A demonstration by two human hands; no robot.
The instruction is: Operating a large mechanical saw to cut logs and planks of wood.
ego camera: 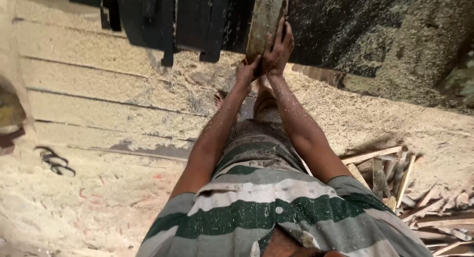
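Observation:
A flat wooden plank [265, 17] runs away from me toward the dark machine at the top of the head view. My right hand [279, 44] lies flat on the plank's near end, fingers spread along it. My left hand [248, 72] grips the plank's end from below and to the left, thumb side up. Both forearms are dusted with sawdust. My green and white striped shirt [256, 207] fills the bottom of the view, and a bare foot [219, 98] shows under my arms.
Sawdust covers the wooden floor boards [108, 79]. Dark machine parts [163, 20] hang at top centre. A pile of wood offcuts [410, 193] lies at the right. Sandals [54, 160] rest at the left.

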